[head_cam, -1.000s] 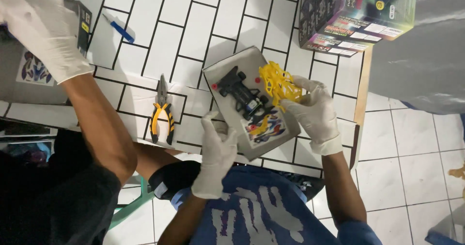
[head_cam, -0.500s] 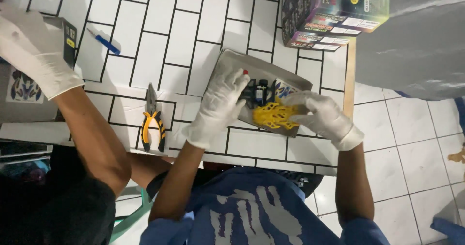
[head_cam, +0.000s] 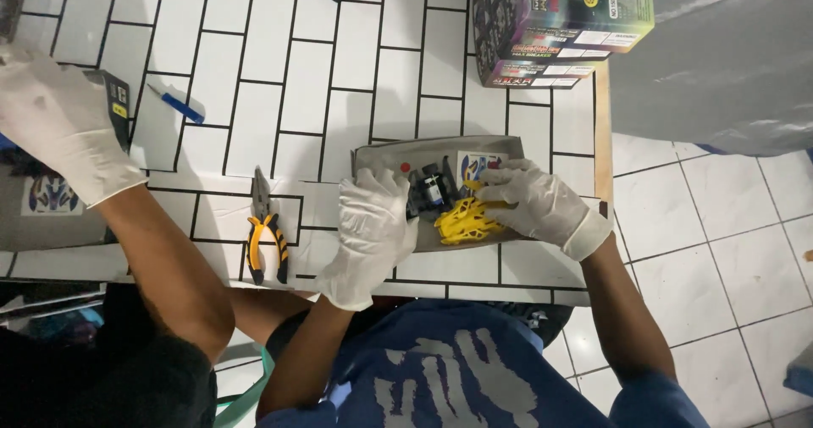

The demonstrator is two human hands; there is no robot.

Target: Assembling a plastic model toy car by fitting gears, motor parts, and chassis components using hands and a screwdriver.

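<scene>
**Two gloved hands at a grey tray of small parts**

We see a white tiled table (head_cam: 279,72) from above, with a shallow grey tray (head_cam: 381,153) lying near its front edge. Both of the wearer's hands are gloved in white and rest on this tray.

The left hand (head_cam: 373,225) lies palm down over the tray's left part, fingers spread and relaxed; we cannot tell whether anything is pinched beneath them. Just beside its fingertips sits a small black motor (head_cam: 429,191) with other dark parts, inside the tray.

The right hand (head_cam: 529,199) lies over the tray's right part. Its fingers curl down onto a yellow frame (head_cam: 461,223), a slotted plastic piece in the tray's front half, touching its upper edge; a firm grasp cannot be confirmed. A sticker sheet (head_cam: 474,165) shows behind the fingers, against the tray's far wall.

To the left of the tray, well apart, pliers (head_cam: 264,233) with yellow and black handles lie on the tiles. Farther back on the left lies a blue pen (head_cam: 178,104). A colourful box (head_cam: 555,22) stands at the far right corner of the table.

At the left edge, a second person's gloved hand (head_cam: 63,132) hangs above a dark carton (head_cam: 114,106).
</scene>
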